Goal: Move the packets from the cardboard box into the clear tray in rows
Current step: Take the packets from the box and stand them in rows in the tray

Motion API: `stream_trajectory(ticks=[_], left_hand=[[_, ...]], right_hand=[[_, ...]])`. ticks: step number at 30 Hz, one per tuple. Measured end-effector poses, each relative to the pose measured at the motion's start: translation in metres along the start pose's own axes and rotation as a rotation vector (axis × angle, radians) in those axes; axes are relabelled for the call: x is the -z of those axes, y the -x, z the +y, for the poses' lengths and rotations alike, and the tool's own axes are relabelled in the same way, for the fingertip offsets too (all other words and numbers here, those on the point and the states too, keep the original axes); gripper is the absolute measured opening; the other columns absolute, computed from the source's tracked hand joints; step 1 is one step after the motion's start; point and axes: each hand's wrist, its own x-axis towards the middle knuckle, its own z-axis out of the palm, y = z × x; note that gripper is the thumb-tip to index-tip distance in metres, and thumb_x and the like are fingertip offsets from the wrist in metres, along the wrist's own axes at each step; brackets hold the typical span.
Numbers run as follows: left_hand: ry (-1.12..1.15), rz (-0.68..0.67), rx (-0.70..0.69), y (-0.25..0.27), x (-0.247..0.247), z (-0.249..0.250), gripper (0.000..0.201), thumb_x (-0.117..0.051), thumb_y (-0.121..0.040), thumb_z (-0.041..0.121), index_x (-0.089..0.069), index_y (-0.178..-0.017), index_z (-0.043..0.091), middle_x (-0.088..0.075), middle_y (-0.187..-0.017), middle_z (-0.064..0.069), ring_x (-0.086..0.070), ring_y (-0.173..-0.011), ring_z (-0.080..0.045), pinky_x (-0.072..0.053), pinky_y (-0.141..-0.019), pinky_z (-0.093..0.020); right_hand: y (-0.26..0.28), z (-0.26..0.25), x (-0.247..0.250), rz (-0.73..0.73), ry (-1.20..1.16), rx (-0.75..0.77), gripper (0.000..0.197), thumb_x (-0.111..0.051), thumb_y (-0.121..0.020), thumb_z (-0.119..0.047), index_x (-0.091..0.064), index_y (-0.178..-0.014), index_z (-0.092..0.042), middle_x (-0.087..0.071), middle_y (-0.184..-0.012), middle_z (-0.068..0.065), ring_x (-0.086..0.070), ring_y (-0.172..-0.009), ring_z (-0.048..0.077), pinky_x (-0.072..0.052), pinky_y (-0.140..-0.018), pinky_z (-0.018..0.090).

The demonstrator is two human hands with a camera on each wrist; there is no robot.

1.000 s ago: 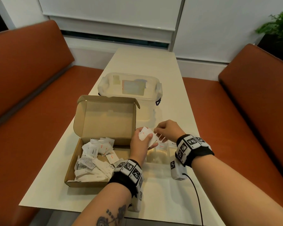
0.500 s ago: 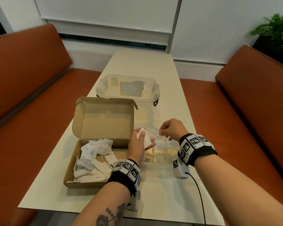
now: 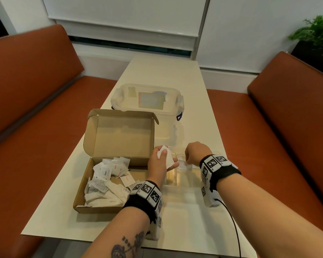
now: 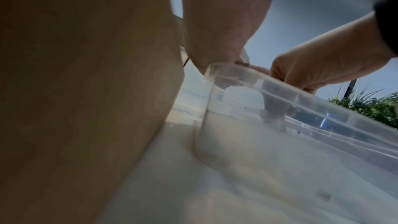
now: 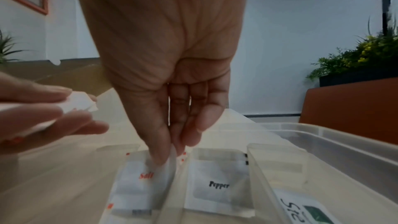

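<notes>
A small bunch of white packets (image 3: 165,157) is held in the left hand (image 3: 158,164), fingers curled round it, just beside the open cardboard box (image 3: 117,161). The grip of the right hand (image 5: 163,101) is narrow: its fingertips (image 5: 157,156) are pinched on the top edge of a "Salt" packet (image 5: 140,181) that is being set into the clear tray (image 5: 323,140). Directly beside that grip, behind a thin divider, a "Pepper" packet (image 5: 217,185) is already lying in its own lane. Many more packets (image 3: 104,183) are left loose in the box, to the far side of the left hand, so the task is judged to be at an early stage.

The packets are judged to be very light, thin and limp, with slick paper faces; several are likely to slide apart if squeezed loosely. Each is best taken by a sealed edge or corner between thumb and forefinger, one at a time, and laid flat. The tray itself is light and could be nudged along the bench (image 3: 185,220).
</notes>
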Motion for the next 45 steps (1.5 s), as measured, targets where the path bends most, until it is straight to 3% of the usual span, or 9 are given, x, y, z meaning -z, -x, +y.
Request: stream_trajectory(ticks=[5, 12, 17, 28, 34, 38, 41, 43, 45], left_hand=[[-0.001, 0.009, 0.004, 0.0, 0.0, -0.001, 0.022, -0.045, -0.101, 0.015, -0.051, -0.122, 0.014, -0.054, -0.107, -0.007, -0.068, -0.077, -0.022, -0.058, -0.055, -0.029], [-0.012, -0.008, -0.01, 0.0, 0.001, -0.001, 0.013, -0.045, -0.1, 0.014, -0.054, -0.108, 0.021, -0.054, -0.108, -0.009, -0.068, -0.08, -0.025, -0.058, -0.057, -0.03], [-0.016, -0.001, -0.008, -0.002, 0.001, -0.003, 0.019, -0.045, -0.1, 0.016, -0.053, -0.118, 0.015, -0.054, -0.109, -0.009, -0.069, -0.076, -0.022, -0.057, -0.056, -0.029], [-0.036, -0.011, -0.021, 0.0, 0.001, -0.001, 0.015, -0.046, -0.1, 0.016, -0.057, -0.098, 0.026, -0.056, -0.102, -0.005, -0.07, -0.073, -0.018, -0.057, -0.055, -0.028], [-0.024, -0.041, 0.004, 0.003, -0.001, 0.002, 0.014, -0.049, -0.098, 0.012, -0.056, -0.098, 0.024, -0.058, -0.099, -0.009, -0.069, -0.073, -0.02, -0.057, -0.053, -0.028], [-0.043, -0.052, 0.002, 0.005, -0.001, 0.005, 0.016, -0.054, -0.095, 0.006, -0.056, -0.097, 0.022, -0.059, -0.096, -0.008, -0.07, -0.07, -0.02, -0.058, -0.052, -0.03], [-0.064, -0.033, -0.01, 0.004, 0.0, 0.003, 0.015, -0.058, -0.093, 0.008, -0.055, -0.103, 0.018, -0.057, -0.103, -0.008, -0.068, -0.08, -0.021, -0.057, -0.054, -0.03], [-0.093, -0.009, -0.018, 0.002, 0.0, 0.002, 0.012, -0.058, -0.094, 0.014, -0.055, -0.105, 0.019, -0.054, -0.108, -0.008, -0.064, -0.092, -0.026, -0.059, -0.059, -0.035], [-0.153, 0.006, -0.024, 0.002, -0.002, 0.004, 0.005, -0.054, -0.097, 0.025, -0.056, -0.1, 0.023, -0.055, -0.107, -0.009, -0.06, -0.102, -0.031, -0.059, -0.075, -0.048]], right_hand=[[-0.003, -0.003, -0.002, -0.026, 0.068, 0.014, 0.017, -0.062, -0.084, -0.011, -0.07, -0.099, -0.009, -0.069, -0.102, 0.009, -0.065, -0.095, 0.026, -0.053, -0.082, 0.032], [-0.004, -0.006, -0.008, -0.012, 0.162, 0.049, 0.02, -0.052, -0.089, -0.008, -0.068, -0.101, -0.007, -0.068, -0.103, 0.01, -0.064, -0.094, 0.027, -0.049, -0.076, 0.03], [-0.006, -0.007, -0.007, 0.017, 0.21, 0.075, 0.023, -0.048, -0.089, -0.003, -0.067, -0.102, -0.006, -0.067, -0.103, 0.01, -0.064, -0.095, 0.028, -0.052, -0.081, 0.032], [-0.006, -0.004, -0.007, -0.002, 0.174, 0.078, 0.02, -0.051, -0.089, -0.005, -0.067, -0.102, -0.006, -0.067, -0.103, 0.009, -0.064, -0.095, 0.027, -0.053, -0.083, 0.032], [-0.003, 0.0, -0.007, 0.079, -0.108, 0.08, 0.013, -0.06, -0.086, -0.015, -0.069, -0.095, -0.013, -0.067, -0.1, 0.004, -0.062, -0.093, 0.022, -0.051, -0.082, 0.03], [0.006, -0.004, -0.003, 0.169, -0.487, 0.115, 0.005, -0.063, -0.082, -0.012, -0.068, -0.082, -0.012, -0.068, -0.082, 0.004, -0.058, -0.069, 0.013, -0.049, -0.063, 0.023], [0.017, -0.008, -0.001, 0.1, -0.698, 0.151, 0.007, -0.067, -0.081, -0.013, -0.062, -0.078, -0.014, -0.064, -0.068, 0.0, -0.055, -0.055, 0.009, -0.046, -0.046, 0.018], [0.022, -0.01, -0.003, 0.029, -0.737, 0.167, 0.017, -0.075, -0.076, -0.015, -0.059, -0.083, -0.013, -0.062, -0.072, 0.002, -0.056, -0.057, 0.01, -0.047, -0.044, 0.019], [0.025, -0.011, -0.006, 0.005, -0.736, 0.151, 0.031, -0.08, -0.071, -0.016, -0.057, -0.091, -0.012, -0.059, -0.081, 0.005, -0.056, -0.063, 0.013, -0.048, -0.044, 0.02]])
